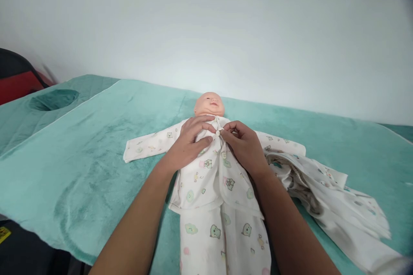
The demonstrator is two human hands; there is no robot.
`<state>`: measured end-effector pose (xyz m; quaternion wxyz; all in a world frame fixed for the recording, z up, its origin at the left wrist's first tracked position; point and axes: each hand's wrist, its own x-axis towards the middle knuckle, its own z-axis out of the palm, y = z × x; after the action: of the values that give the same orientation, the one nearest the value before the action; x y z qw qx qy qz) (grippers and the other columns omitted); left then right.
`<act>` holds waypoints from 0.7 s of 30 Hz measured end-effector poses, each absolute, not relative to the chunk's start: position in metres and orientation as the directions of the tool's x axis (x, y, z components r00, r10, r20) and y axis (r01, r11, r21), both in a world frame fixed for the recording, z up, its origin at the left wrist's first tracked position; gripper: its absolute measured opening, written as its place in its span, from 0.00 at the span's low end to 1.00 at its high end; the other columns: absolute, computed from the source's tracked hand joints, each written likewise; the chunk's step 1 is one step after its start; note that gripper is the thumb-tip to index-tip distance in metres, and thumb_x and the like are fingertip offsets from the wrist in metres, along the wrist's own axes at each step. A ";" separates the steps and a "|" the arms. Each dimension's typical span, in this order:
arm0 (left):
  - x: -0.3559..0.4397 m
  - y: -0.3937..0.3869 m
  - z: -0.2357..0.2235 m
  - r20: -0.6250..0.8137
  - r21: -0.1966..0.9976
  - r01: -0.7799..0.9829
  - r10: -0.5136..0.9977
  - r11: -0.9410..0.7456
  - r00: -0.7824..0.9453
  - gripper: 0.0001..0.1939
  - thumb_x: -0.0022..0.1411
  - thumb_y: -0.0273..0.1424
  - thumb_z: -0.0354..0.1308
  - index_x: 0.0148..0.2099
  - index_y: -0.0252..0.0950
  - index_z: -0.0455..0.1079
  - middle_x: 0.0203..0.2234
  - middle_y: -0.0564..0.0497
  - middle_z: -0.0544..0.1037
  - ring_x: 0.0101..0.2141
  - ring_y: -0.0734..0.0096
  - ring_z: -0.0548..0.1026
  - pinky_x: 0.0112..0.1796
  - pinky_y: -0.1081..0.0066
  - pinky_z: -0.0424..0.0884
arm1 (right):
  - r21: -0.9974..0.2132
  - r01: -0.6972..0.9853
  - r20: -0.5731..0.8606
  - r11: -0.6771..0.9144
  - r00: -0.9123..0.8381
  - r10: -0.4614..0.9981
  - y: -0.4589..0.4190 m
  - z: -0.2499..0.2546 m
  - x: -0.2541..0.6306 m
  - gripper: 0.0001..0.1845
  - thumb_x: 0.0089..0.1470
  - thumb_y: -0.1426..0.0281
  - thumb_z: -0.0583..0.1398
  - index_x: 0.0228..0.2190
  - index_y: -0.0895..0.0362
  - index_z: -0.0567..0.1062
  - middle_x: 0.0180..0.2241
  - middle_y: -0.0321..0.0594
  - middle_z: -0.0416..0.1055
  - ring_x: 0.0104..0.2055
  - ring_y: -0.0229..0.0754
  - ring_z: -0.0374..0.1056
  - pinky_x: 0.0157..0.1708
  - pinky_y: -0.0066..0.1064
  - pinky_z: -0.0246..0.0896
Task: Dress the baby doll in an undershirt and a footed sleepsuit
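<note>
As the button (218,133) lies just left of my right fingers (231,138), these pinch the jacket (211,180) by its edge, my left fingers (204,142) resting parted opposite.

Wide free rm on sheet (87,150) L of doll (209,104), w/ L sleeve (151,145) jutting in. R side: clothes pile (342,202) blocks low approach beside R forearm (284,219); rm betw. pile & wall (206,43). Betw. forearms, clear lane over pants (206,236) to shirt (198,184); L hand (193,139) & R hand (243,142) block top.
</note>
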<state>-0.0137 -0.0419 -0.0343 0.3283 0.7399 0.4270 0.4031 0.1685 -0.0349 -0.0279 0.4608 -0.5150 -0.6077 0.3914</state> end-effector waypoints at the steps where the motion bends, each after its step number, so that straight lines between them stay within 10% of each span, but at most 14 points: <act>1: -0.014 -0.042 -0.035 0.319 0.832 0.362 0.896 -0.421 0.309 0.08 0.65 0.29 0.54 0.45 0.46 0.70 0.62 0.56 0.64 0.65 0.63 0.55 0.65 0.54 0.47 | -0.952 0.258 0.157 0.162 -0.039 0.987 -0.035 -0.028 0.169 0.06 0.52 0.65 0.62 0.28 0.55 0.72 0.23 0.28 0.60 0.25 0.33 0.54 0.25 0.27 0.47; 21: -0.015 -0.045 -0.033 0.411 0.748 0.383 0.832 -0.542 0.374 0.07 0.65 0.34 0.57 0.43 0.46 0.76 0.61 0.54 0.67 0.64 0.60 0.59 0.65 0.55 0.50 | -0.999 0.038 0.039 0.038 0.050 0.998 -0.036 -0.027 0.171 0.16 0.53 0.62 0.61 0.21 0.55 0.64 0.13 0.26 0.56 0.16 0.31 0.48 0.17 0.25 0.40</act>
<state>-0.0148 -0.0454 -0.0332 0.2790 0.7804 0.3889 0.4024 0.1705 -0.0365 -0.0268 0.5128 -0.5118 -0.5058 0.4683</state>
